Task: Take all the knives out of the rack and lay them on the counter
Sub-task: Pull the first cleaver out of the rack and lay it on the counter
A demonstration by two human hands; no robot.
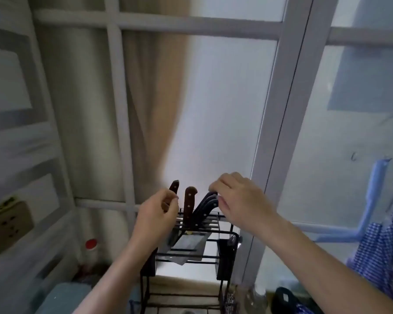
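A black wire knife rack stands low in the middle, in front of a frosted window. Two brown-handled knives stick up from it. My left hand is curled around the left brown handle, whose tip shows above my fingers. The second brown handle stands free beside it. Three black-handled knives lean to the right. My right hand is closed over their ends, fingertips on the top handle and thumb below. A broad cleaver blade shows through the rack's bars.
A red-capped bottle stands left of the rack below a wall socket. A blue checked cloth hangs on a blue hanger at the right. A glass bottle and a dark object sit at the rack's right foot.
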